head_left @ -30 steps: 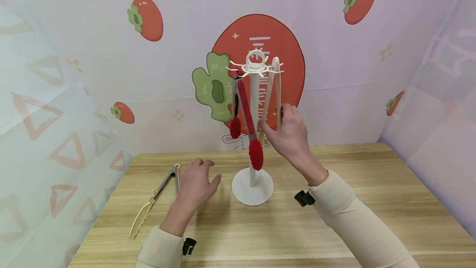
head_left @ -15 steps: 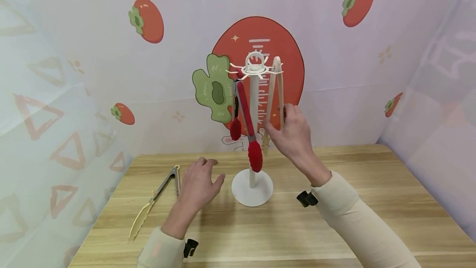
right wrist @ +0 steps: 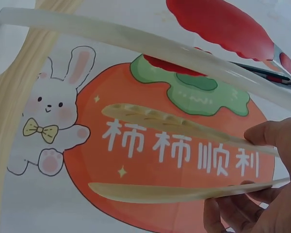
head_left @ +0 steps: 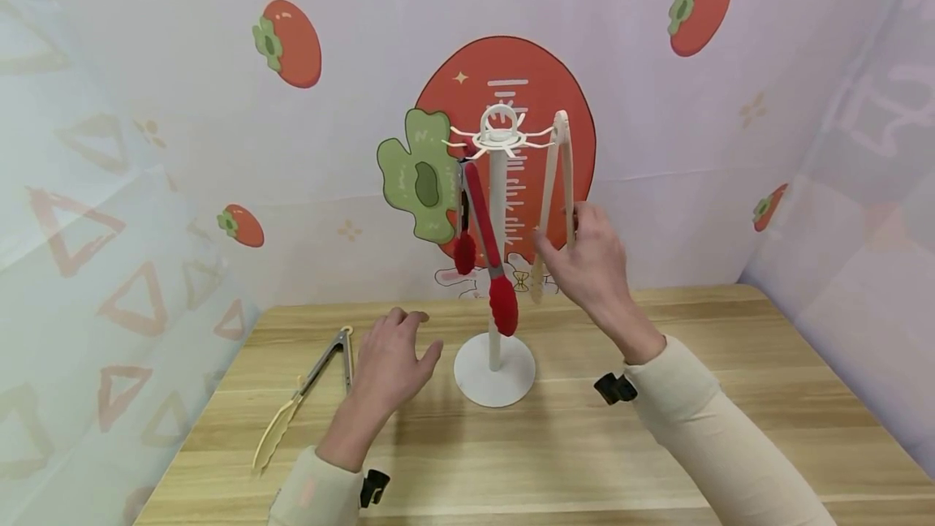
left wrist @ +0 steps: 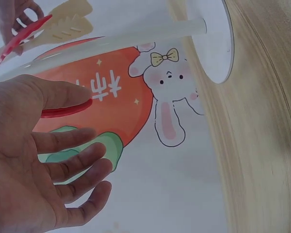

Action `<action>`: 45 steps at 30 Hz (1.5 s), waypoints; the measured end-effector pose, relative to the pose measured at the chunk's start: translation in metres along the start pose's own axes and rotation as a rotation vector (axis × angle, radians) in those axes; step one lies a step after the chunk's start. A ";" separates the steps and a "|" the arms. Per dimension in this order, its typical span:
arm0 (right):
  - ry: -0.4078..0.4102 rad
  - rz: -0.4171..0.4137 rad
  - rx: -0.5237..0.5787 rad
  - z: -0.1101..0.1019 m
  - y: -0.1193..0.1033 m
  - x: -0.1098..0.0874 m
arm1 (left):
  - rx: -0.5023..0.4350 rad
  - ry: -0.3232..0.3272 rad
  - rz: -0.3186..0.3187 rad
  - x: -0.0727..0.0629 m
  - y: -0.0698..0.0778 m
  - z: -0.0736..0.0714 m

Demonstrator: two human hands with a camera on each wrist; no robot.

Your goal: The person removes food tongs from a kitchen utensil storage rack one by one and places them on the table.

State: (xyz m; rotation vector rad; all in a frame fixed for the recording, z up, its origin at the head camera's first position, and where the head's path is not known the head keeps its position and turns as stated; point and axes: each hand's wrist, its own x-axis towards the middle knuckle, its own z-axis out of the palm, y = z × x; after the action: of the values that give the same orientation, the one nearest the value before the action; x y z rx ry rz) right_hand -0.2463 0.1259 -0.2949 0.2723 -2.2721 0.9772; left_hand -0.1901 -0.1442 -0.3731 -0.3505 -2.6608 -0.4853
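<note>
My right hand holds a pair of cream-coloured tongs by its arms, thumb on one arm and fingers on the other. Its joined top sits at the tip of a right-hand hook on the white hanging rack. In the right wrist view, the two scalloped ends of the tongs are spread apart. Red-tipped tongs hang on the left of the rack. Low over the table, my left hand has loosely bent fingers and holds nothing. Beside it lie other tongs with cream ends and metal arms.
The rack's round white base stands on a wooden table. Behind hangs a white cloth printed with persimmons and a rabbit, and similar cloth closes both sides.
My right hand has moved right with the cream tongs, and their top has slid outward along the hook to its tip. The left hand shifted slightly right, then stayed still.
</note>
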 end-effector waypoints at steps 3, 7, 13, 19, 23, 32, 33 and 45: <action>-0.010 0.020 -0.005 -0.002 0.004 -0.001 | -0.001 0.001 -0.002 0.000 0.001 -0.001; -0.026 0.050 -0.017 -0.005 0.009 -0.004 | -0.003 -0.006 -0.010 0.000 0.002 -0.002; -0.058 0.093 -0.044 -0.012 0.016 -0.012 | -0.007 -0.001 -0.012 0.002 0.003 -0.002; -0.073 0.118 -0.076 -0.019 0.024 -0.019 | -0.027 0.017 -0.011 0.004 0.004 -0.005; -0.087 0.129 -0.097 -0.022 0.031 -0.025 | -0.047 0.032 -0.009 0.007 0.005 -0.007; -0.117 0.133 -0.135 -0.030 0.041 -0.037 | -0.129 0.064 0.001 0.015 0.010 -0.014; -0.120 0.130 -0.137 -0.030 0.041 -0.039 | -0.137 0.066 -0.001 0.016 0.011 -0.015; -0.159 0.144 -0.153 -0.040 0.049 -0.046 | -0.264 0.063 -0.019 0.023 0.014 -0.020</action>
State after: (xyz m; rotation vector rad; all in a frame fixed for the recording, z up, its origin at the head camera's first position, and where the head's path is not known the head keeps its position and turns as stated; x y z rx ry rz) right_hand -0.2123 0.1863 -0.3317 0.1262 -2.5261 0.8736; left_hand -0.1991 -0.1349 -0.3421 -0.3810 -2.5442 -0.8434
